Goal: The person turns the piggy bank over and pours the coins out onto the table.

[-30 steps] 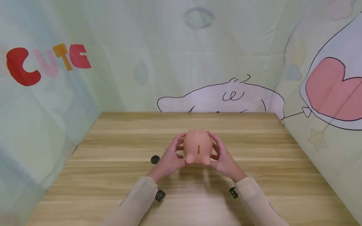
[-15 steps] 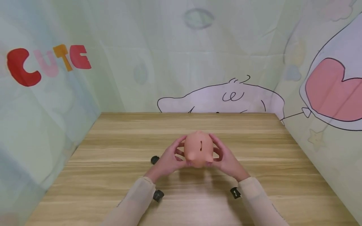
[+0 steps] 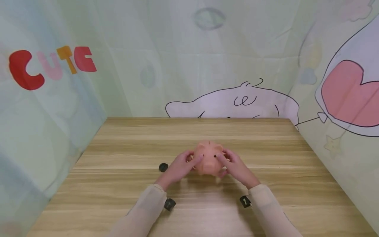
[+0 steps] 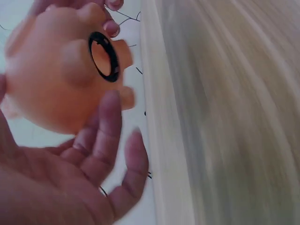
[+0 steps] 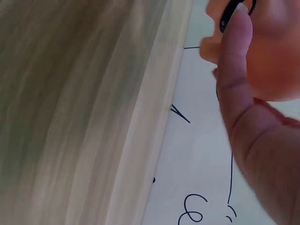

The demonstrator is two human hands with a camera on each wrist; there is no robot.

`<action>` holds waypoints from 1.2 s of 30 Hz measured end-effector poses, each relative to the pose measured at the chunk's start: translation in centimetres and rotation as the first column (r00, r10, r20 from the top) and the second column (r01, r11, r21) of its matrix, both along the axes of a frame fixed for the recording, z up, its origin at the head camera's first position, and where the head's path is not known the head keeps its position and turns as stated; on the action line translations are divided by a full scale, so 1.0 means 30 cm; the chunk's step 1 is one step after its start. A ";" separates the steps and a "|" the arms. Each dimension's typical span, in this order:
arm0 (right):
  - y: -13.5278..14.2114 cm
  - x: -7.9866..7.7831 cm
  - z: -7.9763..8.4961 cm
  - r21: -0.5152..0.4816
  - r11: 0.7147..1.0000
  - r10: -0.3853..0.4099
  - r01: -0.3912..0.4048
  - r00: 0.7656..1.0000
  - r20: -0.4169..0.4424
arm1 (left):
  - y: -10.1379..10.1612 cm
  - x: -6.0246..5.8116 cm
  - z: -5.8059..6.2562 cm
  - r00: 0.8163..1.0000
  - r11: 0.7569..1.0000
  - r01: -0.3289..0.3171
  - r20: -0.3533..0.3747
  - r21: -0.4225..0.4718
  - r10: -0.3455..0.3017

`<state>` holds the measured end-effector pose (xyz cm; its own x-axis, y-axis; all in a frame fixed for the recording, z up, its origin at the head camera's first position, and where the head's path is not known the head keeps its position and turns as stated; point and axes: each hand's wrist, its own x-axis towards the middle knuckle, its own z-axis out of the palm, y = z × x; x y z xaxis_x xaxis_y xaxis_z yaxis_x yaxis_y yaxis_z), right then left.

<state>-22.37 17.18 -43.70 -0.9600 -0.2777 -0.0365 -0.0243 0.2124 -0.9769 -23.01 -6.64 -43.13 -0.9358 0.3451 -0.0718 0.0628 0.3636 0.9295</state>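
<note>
Both hands hold a pink-orange piggy bank up over the table, one at each side. In the head view its face points this way, with two dark eyes and a slot at the top edge. My left hand (image 3: 181, 165) grips its left side, thumb beside one eye. On the other side my right hand (image 3: 237, 167) grips it, thumb near the other eye. A black ring (image 4: 104, 56) rims an open round hole in the belly of the piggy bank (image 4: 51, 70). In the right wrist view, a fingertip of the right hand overlaps the black ring (image 5: 228, 17).
A small round black piece (image 3: 163, 167) lies on the wood-grain table (image 3: 118, 158), just left of the left hand. Black devices (image 3: 169, 204) show under the sleeves at the wrists. A printed curtain (image 3: 133, 82) surrounds the table's back and sides.
The piggy bank has been tipped in the hands: its slot has gone from facing the head camera to the top edge, and its face has come into view. Both thumbs have moved up onto the face.
</note>
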 end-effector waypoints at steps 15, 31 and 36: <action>-0.067 -0.017 0.021 0.176 0.979 -0.137 0.106 0.975 0.174 | 0.056 -0.015 0.039 0.984 0.921 -0.151 0.036 -0.359 0.175; -0.018 -0.027 -0.004 -0.053 0.998 -0.016 0.023 0.993 0.120 | 0.006 -0.025 0.013 0.996 0.999 0.031 0.088 -0.023 -0.028; 0.017 -0.028 -0.012 -0.116 0.993 0.042 -0.036 0.998 0.051 | -0.015 -0.026 0.022 0.990 0.997 0.073 0.120 -0.008 -0.072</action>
